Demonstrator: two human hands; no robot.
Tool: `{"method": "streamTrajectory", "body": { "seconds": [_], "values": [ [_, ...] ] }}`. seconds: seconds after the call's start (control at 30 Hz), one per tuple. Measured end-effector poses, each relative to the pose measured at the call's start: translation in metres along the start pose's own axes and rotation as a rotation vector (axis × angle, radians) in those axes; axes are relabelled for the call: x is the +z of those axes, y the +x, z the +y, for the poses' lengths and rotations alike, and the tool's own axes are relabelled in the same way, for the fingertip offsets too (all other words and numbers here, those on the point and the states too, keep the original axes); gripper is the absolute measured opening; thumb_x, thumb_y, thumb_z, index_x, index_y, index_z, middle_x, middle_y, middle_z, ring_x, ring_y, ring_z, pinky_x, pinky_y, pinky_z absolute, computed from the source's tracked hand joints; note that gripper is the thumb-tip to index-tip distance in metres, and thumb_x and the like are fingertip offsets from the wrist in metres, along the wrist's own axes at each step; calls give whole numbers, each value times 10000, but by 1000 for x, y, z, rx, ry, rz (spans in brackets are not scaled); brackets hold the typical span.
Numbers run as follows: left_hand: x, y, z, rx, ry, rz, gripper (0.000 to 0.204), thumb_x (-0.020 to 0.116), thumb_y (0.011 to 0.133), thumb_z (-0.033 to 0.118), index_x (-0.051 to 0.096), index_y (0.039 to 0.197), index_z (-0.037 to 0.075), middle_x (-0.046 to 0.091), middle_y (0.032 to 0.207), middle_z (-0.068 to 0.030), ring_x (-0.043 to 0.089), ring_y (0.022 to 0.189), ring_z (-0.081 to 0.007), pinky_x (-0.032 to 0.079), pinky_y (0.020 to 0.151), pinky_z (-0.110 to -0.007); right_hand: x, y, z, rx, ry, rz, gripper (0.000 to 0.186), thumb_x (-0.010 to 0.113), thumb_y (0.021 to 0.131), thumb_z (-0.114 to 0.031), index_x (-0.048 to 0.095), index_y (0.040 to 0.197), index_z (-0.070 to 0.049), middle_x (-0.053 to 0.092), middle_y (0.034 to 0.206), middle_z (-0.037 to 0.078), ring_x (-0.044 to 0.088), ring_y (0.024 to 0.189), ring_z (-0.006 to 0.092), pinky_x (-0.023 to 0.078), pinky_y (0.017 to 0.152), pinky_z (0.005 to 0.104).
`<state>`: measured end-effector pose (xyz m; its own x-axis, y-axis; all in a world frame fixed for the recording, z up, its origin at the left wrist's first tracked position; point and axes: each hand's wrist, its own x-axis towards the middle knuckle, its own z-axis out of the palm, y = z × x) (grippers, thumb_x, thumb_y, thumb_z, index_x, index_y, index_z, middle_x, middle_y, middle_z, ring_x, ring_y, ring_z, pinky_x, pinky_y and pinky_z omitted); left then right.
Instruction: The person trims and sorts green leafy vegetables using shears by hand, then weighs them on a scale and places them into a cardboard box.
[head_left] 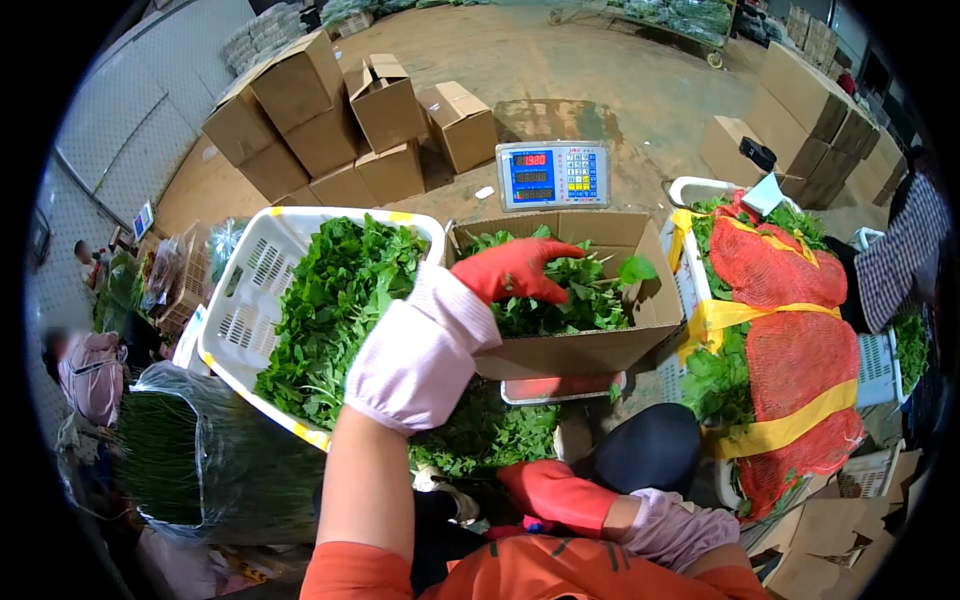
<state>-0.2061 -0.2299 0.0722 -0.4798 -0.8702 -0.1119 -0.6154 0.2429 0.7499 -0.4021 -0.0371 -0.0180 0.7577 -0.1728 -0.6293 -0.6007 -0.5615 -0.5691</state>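
Note:
My left hand (pixel 515 271), in a red rubber glove with a pink oversleeve, reaches over a cardboard box (pixel 590 350). Its thumb and fingers are spread in a C shape above the leafy greens (pixel 530 315) inside, touching or just over them. The box sits on the platform of a weighing scale, whose red plate (pixel 560 387) shows under its front edge. Behind it stands the scale's lit display (pixel 553 176). Low by my lap is my right hand (pixel 560 495), also red-gloved, near the loose greens (pixel 500 435) below the scale; its fingers are too hidden to read.
A white crate (pixel 235 300) of greens stands left of the box. On the right, red mesh sacks (pixel 800 360) lie over another crate of greens. Bagged long green stalks (pixel 165 450) are at lower left. Cartons (pixel 300 90) are stacked behind; a person's checked sleeve (pixel 915 250) shows far right.

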Motion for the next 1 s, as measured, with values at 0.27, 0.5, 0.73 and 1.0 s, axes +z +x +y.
{"method": "streamTrajectory", "body": {
  "seconds": [0.27,0.5,0.73,1.0],
  "values": [
    [-49,-70,65,-444,-34,457,338,590,878,342,692,944,28,683,776,-35,592,763,-108,468,710,-268,-24,-27,-14,137,308,73,178,543,828,-196,565,858,-22,633,803,162,634,752,306,495,641,390],
    [21,-189,35,-436,-546,648,446,547,906,389,561,1170,29,640,995,-98,605,871,-167,484,778,-288,-30,-14,2,104,730,617,426,629,793,-301,537,1169,-123,651,887,158,631,754,311,497,677,388],
    [165,-214,45,-322,-1206,559,595,530,901,432,395,1332,45,544,1187,-121,532,1093,-219,436,932,-353,-57,-16,-62,-8,412,423,635,671,745,-289,384,1269,-75,576,1076,232,569,946,419,470,790,448],
    [126,-231,16,-310,-1360,784,417,383,977,305,503,1139,-60,606,962,-162,617,902,-276,512,815,-384,-152,-25,-41,-312,-129,656,387,596,791,-295,563,1114,-84,653,884,147,625,829,352,499,724,457]
  ]
}}
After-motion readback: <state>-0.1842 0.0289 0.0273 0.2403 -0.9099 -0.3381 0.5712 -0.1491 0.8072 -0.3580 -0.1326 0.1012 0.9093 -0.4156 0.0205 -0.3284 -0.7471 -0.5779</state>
